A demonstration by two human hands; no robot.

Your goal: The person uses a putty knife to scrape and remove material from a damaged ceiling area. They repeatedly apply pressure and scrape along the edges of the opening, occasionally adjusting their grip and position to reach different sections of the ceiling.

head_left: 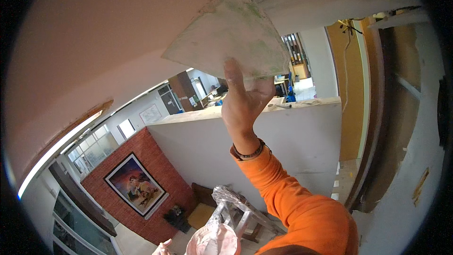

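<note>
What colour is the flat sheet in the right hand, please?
The sheet is off-white with faint green patches, best seen in the head view.

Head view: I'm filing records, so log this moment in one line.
right hand: grips pale plate at lower edge; left hand: partly shown, near pink container; ceiling contact: unclear

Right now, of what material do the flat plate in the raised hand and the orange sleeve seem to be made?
Flat plate: perhaps plastic or metal, as it looks thin and stiff; dull whitish smears and greenish patches leave this open.
Orange sleeve: probably soft, matte fabric, because it wrinkles into folds.
</note>
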